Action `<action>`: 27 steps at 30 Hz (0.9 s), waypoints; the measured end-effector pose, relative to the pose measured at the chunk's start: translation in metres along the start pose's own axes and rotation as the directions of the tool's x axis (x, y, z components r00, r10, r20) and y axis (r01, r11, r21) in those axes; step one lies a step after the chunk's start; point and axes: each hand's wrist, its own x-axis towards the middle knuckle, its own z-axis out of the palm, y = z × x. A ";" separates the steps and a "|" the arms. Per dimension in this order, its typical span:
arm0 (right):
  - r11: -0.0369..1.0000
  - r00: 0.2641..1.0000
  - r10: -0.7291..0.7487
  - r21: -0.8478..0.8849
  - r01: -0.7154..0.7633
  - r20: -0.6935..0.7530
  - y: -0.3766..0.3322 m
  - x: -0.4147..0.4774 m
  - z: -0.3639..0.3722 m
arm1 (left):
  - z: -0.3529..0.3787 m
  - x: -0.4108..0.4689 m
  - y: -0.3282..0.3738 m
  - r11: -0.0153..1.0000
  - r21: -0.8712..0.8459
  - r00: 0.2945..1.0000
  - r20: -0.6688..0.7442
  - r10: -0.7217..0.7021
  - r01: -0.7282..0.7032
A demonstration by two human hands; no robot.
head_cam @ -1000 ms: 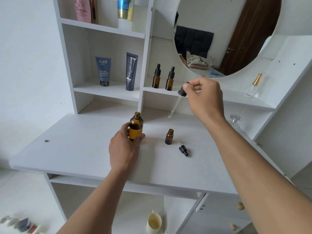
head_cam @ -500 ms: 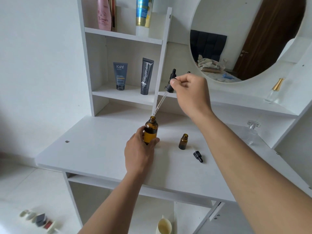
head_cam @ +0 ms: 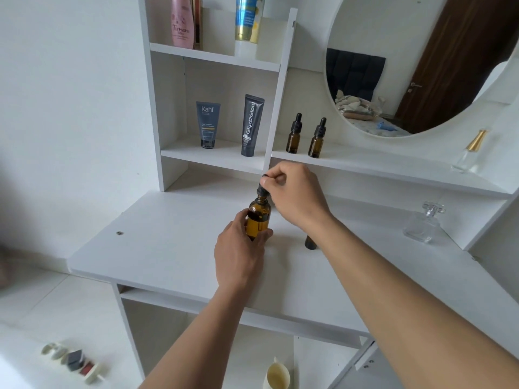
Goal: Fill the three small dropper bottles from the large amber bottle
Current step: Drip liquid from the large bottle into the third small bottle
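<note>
Left hand (head_cam: pixel 238 254) is wrapped round the big bottle (head_cam: pixel 258 221), fingers and thumb curled on its lower half, holding it upright on the white desk (head_cam: pixel 168 248) near the middle. Right hand (head_cam: pixel 295 197) is just above it, thumb and forefinger pinching the black bulb of the dropper (head_cam: pixel 262 189), with the other fingers curled into the palm. The dropper's collar is right at the big bottle's mouth. Its glass tube looks to be down inside the neck, though the dark glass makes that hard to confirm.

To the right of the big bottle, a small bottle (head_cam: pixel 310 242) stands on the desk, near it but not touching. Only its dark base shows, because the right wrist covers the top.

Up on the shelf (head_cam: pixel 393 167) behind the hands, a second small bottle (head_cam: pixel 294 134) and a third small bottle (head_cam: pixel 317 138) stand upright side by side, each with a black dropper top on, just below the round mirror (head_cam: pixel 407 37).

In the left cubby there's a Kahf tube (head_cam: pixel 207 124) and a grey tube (head_cam: pixel 252 126), both standing on their caps. Over on the far right, a clear flask (head_cam: pixel 424 224) sits on the desk, and a gold-capped bottle (head_cam: pixel 471 150) is on the shelf above it.
</note>
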 end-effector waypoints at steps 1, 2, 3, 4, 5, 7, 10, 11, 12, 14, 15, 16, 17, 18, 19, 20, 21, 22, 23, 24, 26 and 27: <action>1.000 1.000 0.007 -0.005 -0.007 0.011 0.002 -0.002 0.003 | 0.000 0.000 0.000 1.000 -0.001 1.000 -0.002 0.001 -0.001; 1.000 1.000 0.012 -0.008 -0.012 0.017 0.003 -0.003 0.004 | 0.000 0.000 0.000 1.000 0.000 1.000 -0.003 0.004 -0.004; 1.000 1.000 0.014 -0.008 -0.014 0.019 0.004 -0.004 0.006 | 0.000 0.000 -0.001 1.000 0.001 1.000 -0.003 0.005 -0.005; 1.000 1.000 0.016 -0.008 -0.016 0.016 0.004 -0.005 0.006 | 0.000 0.000 -0.001 1.000 0.000 1.000 -0.003 0.006 -0.006; 1.000 1.000 0.018 -0.008 -0.018 0.012 0.004 -0.005 0.007 | 0.000 0.000 -0.001 1.000 -0.003 1.000 -0.004 0.005 -0.005; 1.000 1.000 0.021 -0.013 -0.021 0.007 0.003 -0.006 0.008 | 0.000 0.000 -0.001 1.000 -0.012 1.000 -0.006 0.005 -0.005; 0.999 1.000 0.022 -0.029 -0.022 -0.011 0.002 -0.006 0.009 | 0.001 0.000 -0.001 1.000 -0.005 1.000 -0.004 0.011 -0.011; 0.999 1.000 0.021 -0.037 -0.022 -0.021 0.001 -0.005 0.009 | 0.001 0.000 -0.001 1.000 -0.004 1.000 -0.004 0.013 -0.013; 0.999 0.999 0.018 -0.045 -0.020 -0.030 0.001 -0.005 0.010 | 0.001 0.000 -0.001 1.000 -0.005 1.000 -0.004 0.013 -0.013; 0.998 0.999 0.013 -0.061 -0.016 -0.046 -0.001 -0.004 0.010 | 0.001 0.000 -0.002 1.000 -0.005 1.000 -0.005 0.008 -0.008; 0.998 0.999 0.011 -0.068 -0.015 -0.052 -0.001 -0.004 0.011 | 0.001 0.000 -0.002 1.000 -0.004 1.000 -0.005 0.004 -0.004; 0.997 0.998 0.011 -0.075 -0.016 -0.056 -0.001 -0.003 0.011 | 0.001 0.000 -0.002 1.000 -0.004 1.000 -0.005 0.002 -0.002; 0.997 0.998 0.014 -0.077 -0.019 -0.059 -0.001 -0.003 0.012 | 0.001 0.000 -0.002 1.000 -0.004 1.000 -0.005 0.002 -0.002; 0.997 0.998 0.018 -0.077 -0.023 -0.060 -0.001 -0.003 0.012 | 0.001 0.000 -0.001 1.000 -0.003 1.000 -0.005 0.004 -0.004; 0.997 0.998 0.022 -0.074 -0.026 -0.058 -0.001 -0.004 0.012 | 0.001 0.000 -0.001 1.000 0.001 1.000 -0.006 0.006 -0.006; 0.997 0.998 0.025 -0.069 -0.029 -0.053 0.000 -0.004 0.012 | 0.001 0.000 0.000 1.000 0.005 1.000 -0.006 0.008 -0.008; 0.998 0.998 0.031 -0.061 -0.034 -0.046 0.000 -0.005 0.011 | 0.000 0.000 0.000 1.000 0.007 1.000 -0.005 0.009 -0.009; 0.998 0.999 0.036 -0.051 -0.038 -0.038 0.001 -0.005 0.010 | 0.000 0.000 0.000 1.000 0.009 1.000 -0.002 0.008 -0.008; 0.998 0.999 0.037 -0.043 -0.039 -0.035 0.000 -0.006 0.008 | 0.000 0.000 0.000 1.000 0.009 1.000 0.001 0.007 -0.007; 0.999 0.999 0.033 -0.037 -0.034 -0.039 0.000 -0.006 0.006 | 0.000 0.000 -0.001 1.000 0.010 1.000 0.002 0.008 -0.008; 0.999 0.998 0.016 -0.029 -0.018 -0.061 -0.003 -0.004 -0.001 | 0.000 0.000 -0.001 1.000 0.006 1.000 0.000 0.010 -0.010; 1.000 0.997 0.007 -0.023 -0.009 -0.078 -0.006 -0.002 -0.005 | 0.000 0.000 0.000 1.000 0.002 1.000 0.000 0.010 -0.010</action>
